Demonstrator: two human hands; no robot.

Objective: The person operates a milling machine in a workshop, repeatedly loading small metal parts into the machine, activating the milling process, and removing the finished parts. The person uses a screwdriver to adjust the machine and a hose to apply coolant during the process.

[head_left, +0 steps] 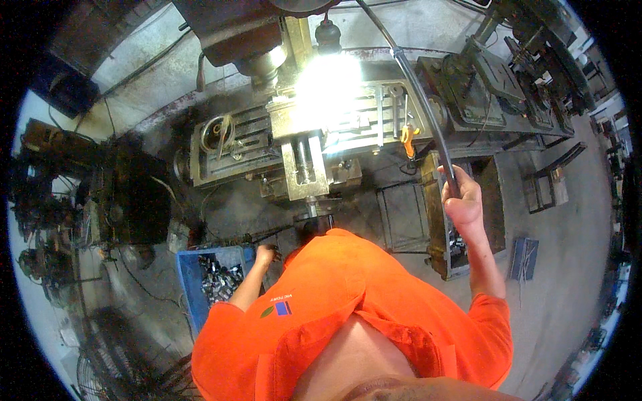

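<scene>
My right hand (464, 198) is closed around the lower end of a long black lever (428, 107), which slants up and left past the machine table (247, 157). Low at my left side, my left hand (269, 254) is beside the right rim of a blue crate (184, 284). Its fingers look curled; what they hold, if anything, is too small and dark to make out. Small shiny metal pieces (221, 277) lie heaped in the crate. In front of me a machine vise (305, 164) is mounted on the slotted table, its far end washed out by lamp glare.
A bright lamp (328, 37) hangs over the table beside the machine head (237, 33). Wrenches (394, 110) and an orange-handled tool (408, 140) are at the table's right end. An open metal cabinet (438, 230) stands right; a blue box (523, 259) is on the floor.
</scene>
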